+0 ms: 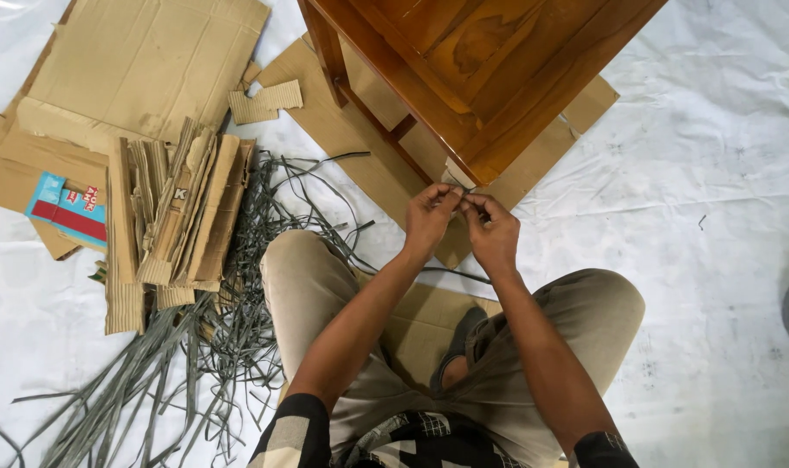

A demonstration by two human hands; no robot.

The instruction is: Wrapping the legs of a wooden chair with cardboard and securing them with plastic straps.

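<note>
Pinching a thin grey strap (460, 189) at the corner of the wooden furniture piece (490, 78), left hand (429, 221) and right hand (491, 232) meet fingertip to fingertip, both clenched on it. Strap looks light, flat, springy, prob. slick; best gripped close to the corner w/ thumb and forefinger. Loose straps (195, 347) and folded cardboard (178, 208) lie at left on the white sheet (715, 217).

Table (490, 61): reddish-brown wood, varnished, glossy, grain showing. Cardboard (152, 61): brown corrugated paper, matt, torn edges rough. Strips (195, 347): grey-green, flat, dull, look like plastic strapping. Floor sheet (715, 217): white, creased, matt, scuffed grey in places. Trousers (308, 277): beige cloth, smooth weave. Sleeves (295, 429): patterned cloth, black cuffs.
</note>
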